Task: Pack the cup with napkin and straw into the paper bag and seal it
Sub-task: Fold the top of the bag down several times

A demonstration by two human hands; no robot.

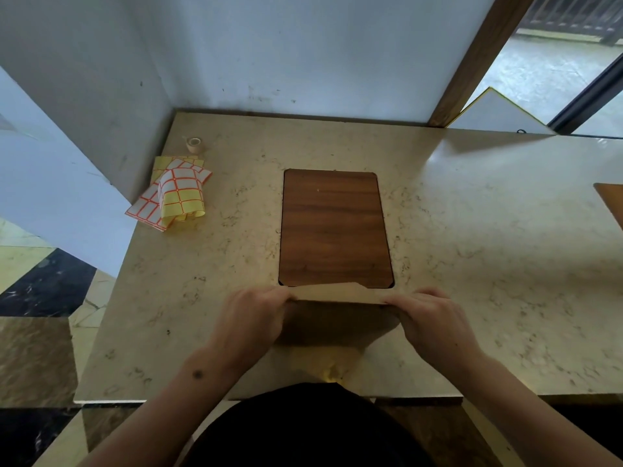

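Paper bag stands at the near counter edge, left hand and right hand pinching its folded top from either side; beyond, wooden panel, label sheets, tape roll.

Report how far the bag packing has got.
Done, apparently: no cup, napkin or straw is visible, so they are probably inside the paper bag. In hand: left hand and right hand fold its top. Left: sealing; label sheets and tape roll lie untouched.
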